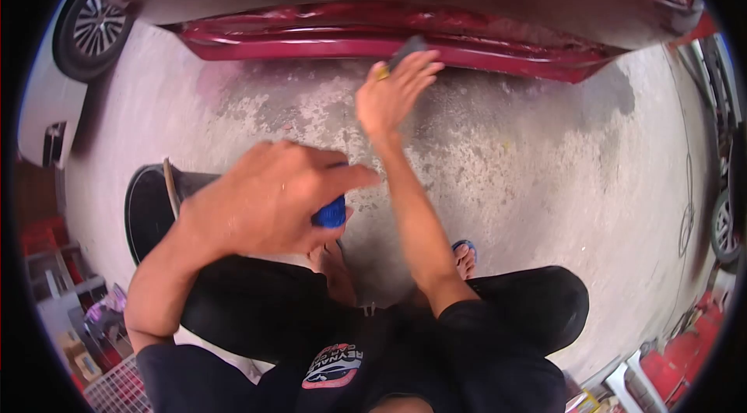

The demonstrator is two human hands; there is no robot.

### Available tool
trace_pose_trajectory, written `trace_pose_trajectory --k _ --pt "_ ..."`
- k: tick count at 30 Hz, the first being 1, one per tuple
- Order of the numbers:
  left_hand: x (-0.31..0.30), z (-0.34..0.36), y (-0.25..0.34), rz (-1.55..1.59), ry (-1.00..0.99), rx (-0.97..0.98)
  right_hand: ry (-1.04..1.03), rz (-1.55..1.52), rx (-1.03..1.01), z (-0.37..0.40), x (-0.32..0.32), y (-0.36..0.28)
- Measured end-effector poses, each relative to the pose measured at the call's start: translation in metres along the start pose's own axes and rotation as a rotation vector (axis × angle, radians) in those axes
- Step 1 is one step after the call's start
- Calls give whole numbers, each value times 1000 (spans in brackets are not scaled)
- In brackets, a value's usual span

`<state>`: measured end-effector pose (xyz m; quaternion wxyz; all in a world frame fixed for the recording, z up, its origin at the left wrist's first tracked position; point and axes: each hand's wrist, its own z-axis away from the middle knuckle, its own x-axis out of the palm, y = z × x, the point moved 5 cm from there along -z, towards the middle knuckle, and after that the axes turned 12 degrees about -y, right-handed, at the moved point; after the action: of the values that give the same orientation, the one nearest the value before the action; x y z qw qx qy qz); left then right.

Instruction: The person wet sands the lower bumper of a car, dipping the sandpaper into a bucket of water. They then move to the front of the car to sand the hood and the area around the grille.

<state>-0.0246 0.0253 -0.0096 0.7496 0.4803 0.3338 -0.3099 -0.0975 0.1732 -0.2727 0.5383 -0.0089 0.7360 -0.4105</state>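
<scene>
My left hand [264,195] is raised in front of my left knee, its fingers curled around a blue ribbed thing [331,213] that is mostly hidden by the hand. Ahead of me, my right hand [395,94] reaches to the lower edge of a dark red car bumper [334,47]. Under its stretched fingers is a dark grey block [408,49] with a yellow part, overlapping the bumper's bottom strip. The upper bumper surface looks dull, while the lower strip is shiny and wet-looking.
A black bucket [149,207] stands close by my left knee. The concrete floor [545,172] is patchy and stained. A pale car with a wheel [97,24] is at the left. Red items [692,347] lie at the lower right, and a cable [688,210] runs along the right.
</scene>
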Motion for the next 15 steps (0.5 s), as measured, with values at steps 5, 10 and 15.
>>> trace_pose_trajectory --k 5,10,15 --pt "-31 109 -63 30 505 -452 -509 -480 -164 77 37 -61" --pt "51 331 -173 -108 1037 -1234 -896 -817 -48 111 66 -81" --pt "153 364 -213 97 481 -1255 -1191 -937 -212 143 56 -140"
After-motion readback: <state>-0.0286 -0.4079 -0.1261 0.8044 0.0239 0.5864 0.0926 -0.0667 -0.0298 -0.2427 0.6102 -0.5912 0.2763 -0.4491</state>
